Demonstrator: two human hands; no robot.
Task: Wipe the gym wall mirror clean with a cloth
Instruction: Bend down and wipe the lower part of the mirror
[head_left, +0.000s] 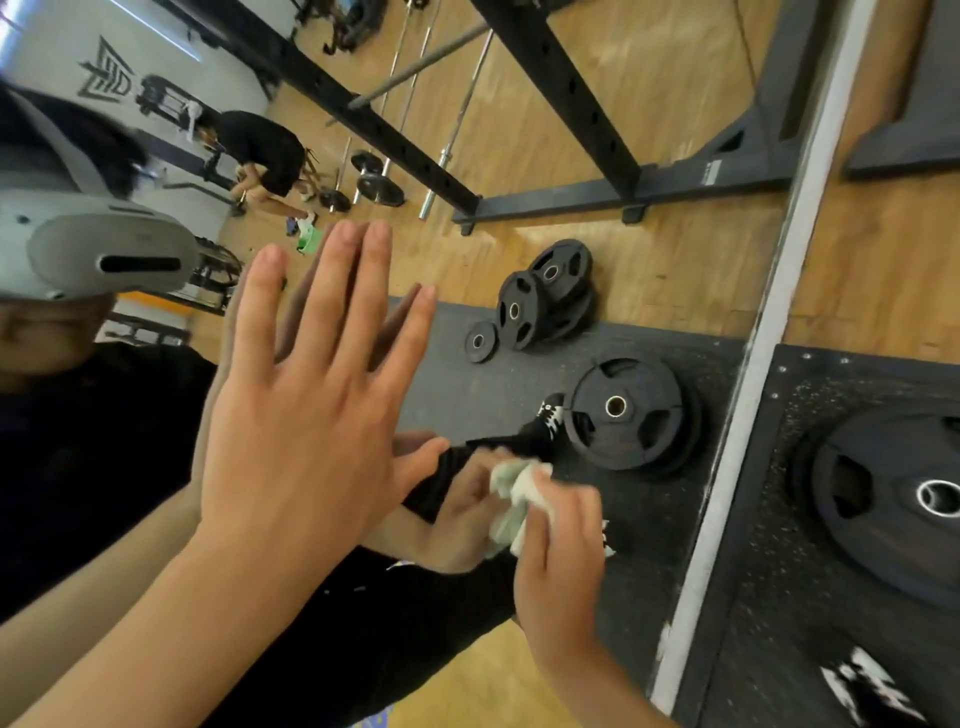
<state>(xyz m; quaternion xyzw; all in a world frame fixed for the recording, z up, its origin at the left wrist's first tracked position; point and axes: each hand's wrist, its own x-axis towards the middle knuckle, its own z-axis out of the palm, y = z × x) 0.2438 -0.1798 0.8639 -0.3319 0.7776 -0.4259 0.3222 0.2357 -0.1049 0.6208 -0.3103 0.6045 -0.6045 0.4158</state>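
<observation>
Reflecting wood floor (649, 244) and weight plates (545, 296), mirror (675, 104) (cloth (517, 499) pressed on).

The cloth (519, 501) is pale grey-white with a faint green tinge. At 3 o'clock, the weight plate (893, 545) is black with a silver centre ring, on a dark grey mat (779, 597) flecked with white. The floor (857, 291) at 2 o'clock is tan wood-grain. The rack (556, 93) at 12 o'clock is black; the strip (727, 467) beside the mat is off-white.
</observation>
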